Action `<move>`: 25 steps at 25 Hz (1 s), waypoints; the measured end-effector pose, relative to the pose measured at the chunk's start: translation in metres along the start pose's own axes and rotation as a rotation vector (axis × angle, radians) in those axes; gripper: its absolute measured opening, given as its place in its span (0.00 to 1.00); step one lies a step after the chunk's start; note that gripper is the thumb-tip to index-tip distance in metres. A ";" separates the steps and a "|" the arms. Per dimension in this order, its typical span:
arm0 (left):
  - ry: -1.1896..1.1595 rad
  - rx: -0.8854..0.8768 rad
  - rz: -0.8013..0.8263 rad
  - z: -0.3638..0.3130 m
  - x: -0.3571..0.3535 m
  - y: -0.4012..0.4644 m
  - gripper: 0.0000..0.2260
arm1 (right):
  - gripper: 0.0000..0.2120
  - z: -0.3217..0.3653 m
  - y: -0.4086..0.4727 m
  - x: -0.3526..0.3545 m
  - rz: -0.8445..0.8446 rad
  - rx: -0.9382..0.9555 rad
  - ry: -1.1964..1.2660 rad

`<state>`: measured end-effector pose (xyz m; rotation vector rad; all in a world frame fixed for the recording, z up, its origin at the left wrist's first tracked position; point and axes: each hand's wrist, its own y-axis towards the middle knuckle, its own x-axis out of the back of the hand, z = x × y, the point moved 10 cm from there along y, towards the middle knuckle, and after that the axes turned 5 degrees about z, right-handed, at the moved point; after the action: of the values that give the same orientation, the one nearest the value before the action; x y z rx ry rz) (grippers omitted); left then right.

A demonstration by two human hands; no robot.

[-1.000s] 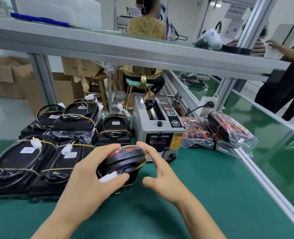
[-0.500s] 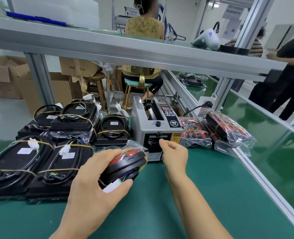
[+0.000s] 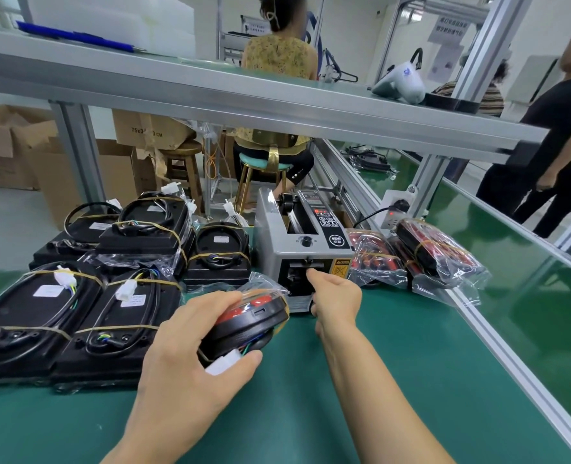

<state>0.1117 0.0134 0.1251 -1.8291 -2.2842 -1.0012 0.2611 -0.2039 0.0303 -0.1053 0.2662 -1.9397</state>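
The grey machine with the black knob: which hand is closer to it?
Right. The right hand is at the front opening of the grey machine, fingertips against it. The left hand is nearer the person, left of the machine, gripping a bagged round light.

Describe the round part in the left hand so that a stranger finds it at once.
On the green work table, look left of the grey box-shaped tape machine. There the left hand grips a round black plastic lamp with a red face, inside a clear bag. The black units beside it lie flat; only it is tilted.
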 end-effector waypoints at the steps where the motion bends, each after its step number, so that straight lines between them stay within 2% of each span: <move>1: 0.007 -0.006 -0.003 -0.001 0.000 0.000 0.27 | 0.04 -0.001 0.001 -0.001 -0.012 -0.009 0.011; 3: 0.016 -0.029 -0.013 -0.003 0.000 0.001 0.27 | 0.03 0.000 0.000 -0.003 -0.023 -0.038 0.043; 6: 0.027 -0.057 -0.046 -0.005 0.001 0.000 0.26 | 0.09 0.001 -0.018 -0.009 0.058 -0.158 0.111; 8: 0.030 -0.070 -0.100 -0.008 0.003 -0.002 0.25 | 0.11 0.009 -0.044 -0.014 0.250 -0.167 0.180; 11: 0.072 -0.139 -0.152 -0.019 -0.002 -0.005 0.25 | 0.03 0.035 -0.106 -0.023 0.605 -0.002 0.113; 13: 0.103 -0.171 -0.177 -0.025 -0.007 -0.008 0.25 | 0.05 0.042 -0.137 -0.025 0.709 0.064 0.074; 17: 0.114 -0.151 -0.243 -0.028 -0.007 -0.012 0.23 | 0.04 0.035 -0.136 -0.012 0.600 0.075 0.097; 25: 0.143 -0.134 -0.251 -0.028 -0.008 -0.014 0.23 | 0.06 0.038 -0.134 -0.014 0.555 0.101 0.050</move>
<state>0.0919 -0.0091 0.1369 -1.4794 -2.4541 -1.3029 0.1528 -0.1487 0.0995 0.0786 0.2028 -1.4014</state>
